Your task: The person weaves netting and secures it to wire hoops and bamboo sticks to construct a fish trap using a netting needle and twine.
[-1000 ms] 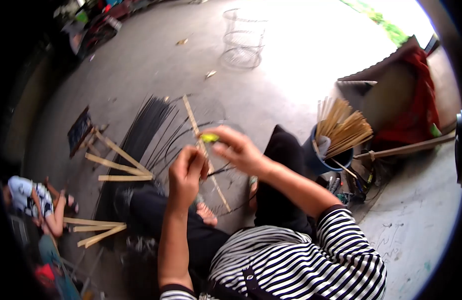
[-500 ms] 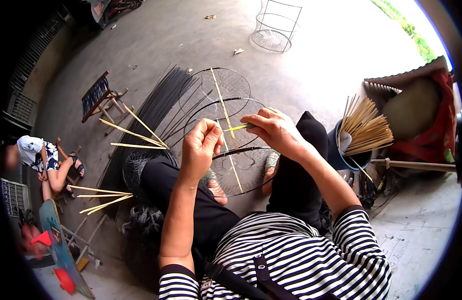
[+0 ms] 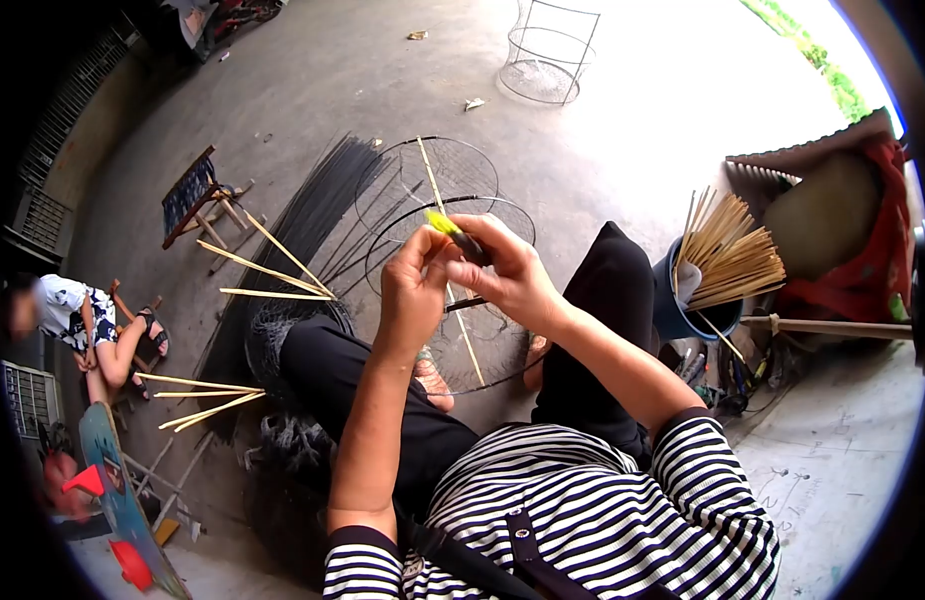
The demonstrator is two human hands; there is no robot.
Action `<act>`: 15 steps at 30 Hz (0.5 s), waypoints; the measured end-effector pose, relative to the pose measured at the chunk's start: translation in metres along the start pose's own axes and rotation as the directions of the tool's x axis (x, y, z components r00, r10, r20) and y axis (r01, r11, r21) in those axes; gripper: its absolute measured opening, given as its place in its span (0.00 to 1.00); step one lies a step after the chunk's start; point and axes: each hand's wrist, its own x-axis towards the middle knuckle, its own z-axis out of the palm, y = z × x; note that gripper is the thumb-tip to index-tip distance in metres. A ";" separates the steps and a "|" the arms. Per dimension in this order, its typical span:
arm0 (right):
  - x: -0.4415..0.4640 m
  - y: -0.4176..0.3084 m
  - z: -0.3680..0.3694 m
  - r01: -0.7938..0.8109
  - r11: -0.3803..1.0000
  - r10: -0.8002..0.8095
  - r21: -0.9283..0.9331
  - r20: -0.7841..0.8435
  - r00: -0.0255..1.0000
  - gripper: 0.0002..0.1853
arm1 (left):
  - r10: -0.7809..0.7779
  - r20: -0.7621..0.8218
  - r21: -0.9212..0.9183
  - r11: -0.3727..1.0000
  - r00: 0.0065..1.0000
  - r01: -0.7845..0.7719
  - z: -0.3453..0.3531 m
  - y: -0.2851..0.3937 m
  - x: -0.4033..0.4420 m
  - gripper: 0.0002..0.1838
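Right hand [image 3: 494, 258]: fingers wrapped on yellow-and-black tool [image 3: 456, 233], yellow end just past fingertips. Left hand [image 3: 416, 275]: fingers pinched narrow, can't tell on what. Netted frame [image 3: 469, 303], bamboo strip [image 3: 430, 175] below both.

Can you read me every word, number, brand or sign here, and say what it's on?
Nothing can be read for certain.
White surface, lower right: dark marks like handwriting, too faint and blurred to read.
Striped shirt: a small round fastener on its dark tab; any lettering is too small to tell.
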 end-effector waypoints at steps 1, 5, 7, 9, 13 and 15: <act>0.002 0.001 0.000 0.011 0.999 -0.012 -0.030 -0.008 1.000 0.22 | 0.032 -0.023 0.067 0.997 0.999 -0.030 0.002 0.002 0.001 0.03; 0.009 0.003 0.007 0.096 0.989 -0.086 0.111 -0.091 0.992 0.15 | 0.064 -0.001 0.168 0.984 0.998 -0.063 -0.001 0.016 0.003 0.05; 0.009 0.003 0.006 0.147 0.984 -0.137 0.104 -0.096 0.986 0.14 | 0.018 0.006 0.148 0.989 1.000 -0.019 -0.003 0.009 0.004 0.05; 0.010 -0.002 0.005 0.219 0.975 -0.214 0.036 -0.104 0.971 0.12 | 0.001 -0.006 0.186 0.983 1.000 0.000 -0.001 0.009 0.003 0.04; 0.013 -0.022 0.000 0.285 0.952 -0.291 -0.113 -0.037 0.956 0.09 | 0.068 -0.021 0.286 0.957 0.997 -0.060 0.005 0.001 -0.003 0.05; 0.013 -0.041 -0.003 0.370 0.923 -0.369 -0.109 0.029 0.929 0.07 | 0.164 -0.008 0.371 0.917 0.986 -0.149 0.005 -0.009 -0.004 0.05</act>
